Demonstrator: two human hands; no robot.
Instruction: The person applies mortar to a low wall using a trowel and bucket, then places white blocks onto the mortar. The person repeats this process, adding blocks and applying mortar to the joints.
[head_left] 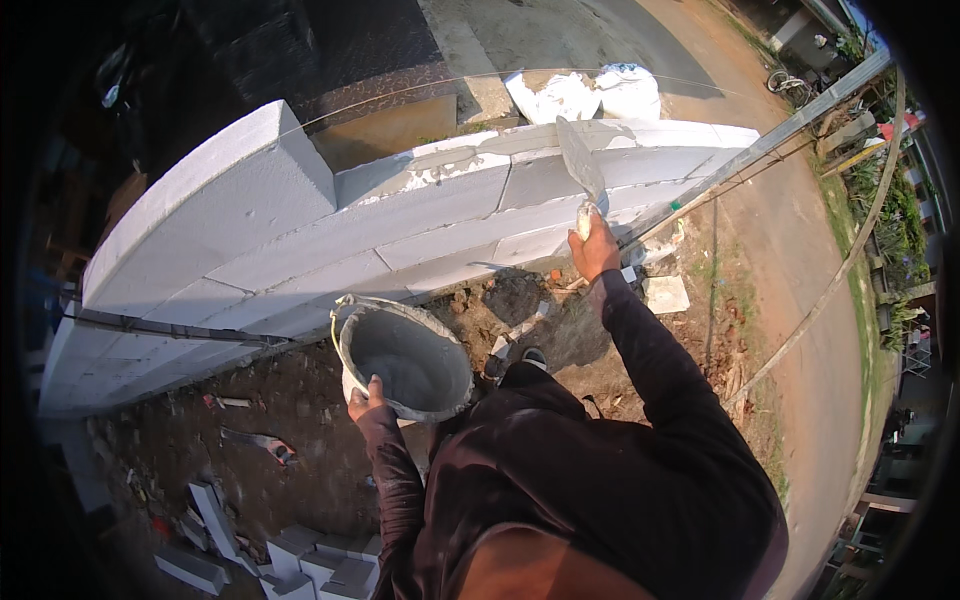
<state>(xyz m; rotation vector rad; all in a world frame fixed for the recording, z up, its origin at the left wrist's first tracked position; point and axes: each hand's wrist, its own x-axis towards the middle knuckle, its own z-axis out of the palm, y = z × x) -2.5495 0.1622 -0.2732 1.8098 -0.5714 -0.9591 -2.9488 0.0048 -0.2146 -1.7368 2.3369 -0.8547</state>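
My right hand (595, 245) grips the handle of a trowel (582, 165), its mortar-smeared blade raised at the top of a white block wall (430, 225). Grey mortar streaks the wall's top course, and a taller block stands at the left. My left hand (365, 398) is closed on the rim of a white bucket (448, 370) held against my body, with wet grey mortar (395, 360) inside.
Stacked blocks (300, 560) and a saw (255, 440) lie on the dirt at lower left. A long metal pole (790, 125) slants past the wall's right end beside a road (820, 330). White sacks (625, 90) stand behind the wall. A thin string crosses above it.
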